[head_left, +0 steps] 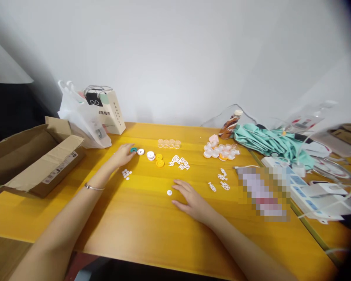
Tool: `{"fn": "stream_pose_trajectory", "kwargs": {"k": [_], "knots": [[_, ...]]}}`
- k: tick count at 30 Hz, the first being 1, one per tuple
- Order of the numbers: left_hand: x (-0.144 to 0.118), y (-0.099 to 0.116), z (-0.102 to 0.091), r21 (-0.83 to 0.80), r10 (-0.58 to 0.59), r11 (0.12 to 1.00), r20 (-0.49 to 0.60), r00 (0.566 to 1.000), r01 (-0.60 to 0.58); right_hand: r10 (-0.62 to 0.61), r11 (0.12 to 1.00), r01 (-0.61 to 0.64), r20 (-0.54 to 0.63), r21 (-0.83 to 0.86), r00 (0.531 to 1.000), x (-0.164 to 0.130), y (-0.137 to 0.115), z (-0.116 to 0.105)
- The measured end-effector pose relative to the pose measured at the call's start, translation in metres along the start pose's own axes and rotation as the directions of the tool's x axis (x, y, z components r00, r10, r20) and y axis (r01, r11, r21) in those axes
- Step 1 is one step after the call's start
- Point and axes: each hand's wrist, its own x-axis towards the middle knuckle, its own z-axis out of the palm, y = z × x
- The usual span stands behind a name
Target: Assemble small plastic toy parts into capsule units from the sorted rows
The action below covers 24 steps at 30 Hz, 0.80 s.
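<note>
2 yellow discs [159,160], 4 clear cups [169,143]

Both forearms are bare to the lower frame edge, no sleeves showing; left wrist carries one thin silver-coloured bangle [94,187], plain and narrow, sitting just above the left hand [123,154]; right hand [193,200] and wrist bare, fingernails short and unpainted as far as visible.

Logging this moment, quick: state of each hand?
Left hand: open, fingertips on the teal ring.
Right hand: open, flat on the table, holding nothing.
</note>
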Motion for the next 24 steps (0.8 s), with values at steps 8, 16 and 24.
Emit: {"fn": "stream_pose_trajectory", "kwargs": {"k": [8, 16, 24], "knots": [[0.011, -0.010, 0.012, 0.018, -0.022, 1.000, -0.002, 1.000, 0.022, 0.009, 1.000, -0.009, 0.024, -0.011, 1.000, -0.001, -0.002, -0.003], [-0.010, 0.031, 0.001, -0.127, 0.043, 0.988, -0.303, 0.952, -0.085, 0.013, 1.000, -0.013, 0.027, 0.009, 1.000, -0.001, -0.001, -0.001], [-0.074, 0.121, 0.023, -0.484, 0.576, 0.705, -0.037, 0.817, -0.518, -0.031, 0.999, 0.031, -0.009, 0.039, 0.999, 0.000, 0.003, 0.002]]}}
